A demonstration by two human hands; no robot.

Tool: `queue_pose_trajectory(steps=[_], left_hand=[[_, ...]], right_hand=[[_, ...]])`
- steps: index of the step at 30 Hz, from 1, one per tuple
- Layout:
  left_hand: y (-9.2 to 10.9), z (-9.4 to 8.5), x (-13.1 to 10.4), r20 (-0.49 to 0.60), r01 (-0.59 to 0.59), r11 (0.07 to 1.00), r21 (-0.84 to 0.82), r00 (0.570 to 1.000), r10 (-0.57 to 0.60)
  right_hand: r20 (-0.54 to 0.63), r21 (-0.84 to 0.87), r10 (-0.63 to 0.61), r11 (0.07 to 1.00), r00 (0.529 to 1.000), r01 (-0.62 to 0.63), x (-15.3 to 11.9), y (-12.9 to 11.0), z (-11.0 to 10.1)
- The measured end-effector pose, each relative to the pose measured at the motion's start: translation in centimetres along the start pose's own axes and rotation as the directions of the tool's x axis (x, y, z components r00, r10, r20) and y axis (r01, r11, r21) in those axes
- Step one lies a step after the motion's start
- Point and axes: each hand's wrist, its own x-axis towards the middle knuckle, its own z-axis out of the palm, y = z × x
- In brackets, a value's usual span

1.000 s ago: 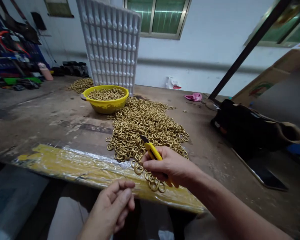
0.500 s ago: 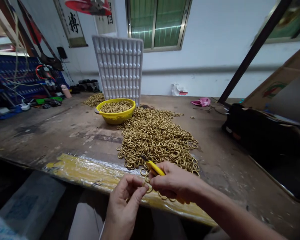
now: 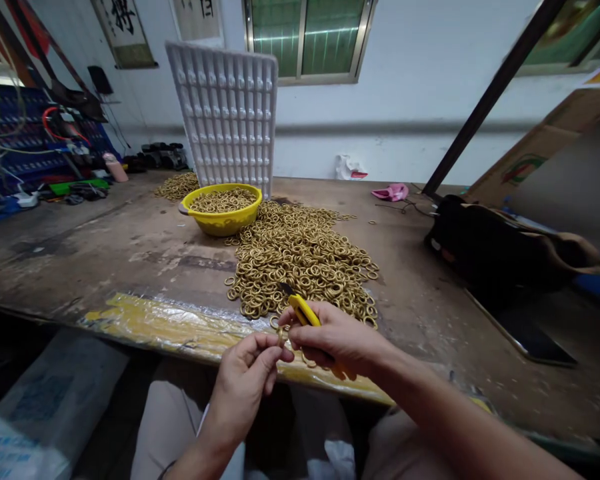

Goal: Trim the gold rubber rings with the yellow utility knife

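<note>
Close to the table's front edge, my left hand (image 3: 253, 367) pinches a gold-coloured ring (image 3: 281, 335) between thumb and forefinger. My right hand (image 3: 330, 337) is closed round a yellow utility knife (image 3: 304, 311) whose dark blade points up and away to the left. The right fingertips touch or nearly touch the same ring. Just beyond both hands spreads a large heap of gold-coloured rings (image 3: 300, 257). A few loose rings lie under the right hand, partly hidden by it.
A yellow basin (image 3: 220, 225) full of rings stands behind the heap on the left, before an upright grey moulded tray (image 3: 225, 113). A smaller ring pile (image 3: 177, 186) lies beside it. On the right are a black bag (image 3: 480, 243), a dark flat panel (image 3: 525, 333) and a pink cloth (image 3: 391, 192).
The camera view has shifted, so the table things appear slightly lower-left to higher. My hands have come closer together at the ring, and the knife stays in my right hand.
</note>
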Motion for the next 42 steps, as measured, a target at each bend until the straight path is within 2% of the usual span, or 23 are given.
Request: queue_pose_trajectory(steps=[2,5,11,13,16,19,24,30,38,42], left_hand=[[0.1,0.0,0.1,0.042,0.09,0.989,-0.121,0.995,-0.085],[0.2,0.0,0.2,0.078,0.151,0.97,-0.191,0.987,-0.138],[0.1,-0.1,0.3,0.108,0.111,0.986,-0.127,0.989,-0.097],[0.0,-0.2,0.4,0.137,0.101,0.987,-0.127,0.987,-0.083],[-0.2,-0.3,0.5,0.186,0.158,0.973,-0.166,0.974,-0.127],[-0.6,-0.3,0.5,0.205,0.219,0.945,-0.245,0.964,-0.17],[-1.1,-0.3,0.5,0.211,0.224,0.927,-0.302,0.964,-0.164],[-1.1,-0.6,0.6,0.205,0.162,0.951,-0.265,0.973,-0.109],[-1.6,-0.8,0.2,0.182,0.192,0.952,-0.238,0.972,-0.15],[-2.0,-1.1,0.0,0.176,0.228,0.942,-0.245,0.966,-0.188]], right_hand=[[-0.001,-0.038,-0.01,0.999,1.0,0.01,0.0,-0.2,0.0],[0.029,-0.115,-0.01,0.993,1.0,0.013,0.1,-0.3,0.0],[0.046,-0.2,-0.176,0.963,0.983,0.181,0.4,0.5,0.7],[0.027,-0.28,-0.217,0.935,0.976,0.216,0.4,0.7,0.8],[0.008,-0.358,-0.257,0.902,0.966,0.243,0.5,0.7,0.7],[-0.008,-0.333,-0.231,0.918,0.973,0.215,0.8,0.7,0.4],[-0.031,-0.318,-0.025,0.948,0.999,0.013,0.9,0.2,0.3],[0.085,-0.309,-0.166,0.933,0.983,0.184,0.8,0.5,0.7],[0.031,-0.529,-0.24,0.82,0.97,0.22,0.9,1.5,1.1],[0.061,-0.588,-0.259,0.772,0.964,0.244,1.1,1.7,0.9]])
